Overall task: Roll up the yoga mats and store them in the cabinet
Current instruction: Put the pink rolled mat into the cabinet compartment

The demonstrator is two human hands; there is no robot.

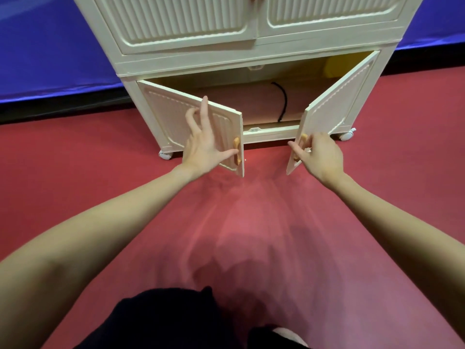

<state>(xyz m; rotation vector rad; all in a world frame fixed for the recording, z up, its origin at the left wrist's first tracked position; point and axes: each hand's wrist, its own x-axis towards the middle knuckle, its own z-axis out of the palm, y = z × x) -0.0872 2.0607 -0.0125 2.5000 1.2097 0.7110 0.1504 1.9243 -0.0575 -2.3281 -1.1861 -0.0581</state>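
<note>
Floor (pixel 75 172): red surface; extends from the viewer to the base of the cabinet.
Wall padding (pixel 50 46): blue, with a black strip at its foot; sits behind the cabinet on both sides.
Cabinet (pixel 191 59): cream, with ribbed door panels; stands on small castors. Upper pair of doors is closed. Lower compartment is open.
Left lower door (pixel 161 114): hinged at the left, swung partly outward toward the viewer.
Right lower door (pixel 337 102): hinged at the right, swung partly outward.
Yoga mat (pixel 251 102): pink, rolled; lies on its side inside the lower compartment, along the cabinet width.
Strap (pixel 283 99): black cord looped round the rolled mat near its right part.
Yellow object (pixel 339 65): inside the compartment, upper right, behind the right door; identity cannot be told.
Left hand (pixel 203 144): fingers spread and mostly straight, laid against the face of the left lower door; thumb touches the orange handle (pixel 236 149).
Right hand (pixel 319 154): fingers curled, pinching the orange handle (pixel 303 141) at the free edge of the right lower door.
</note>
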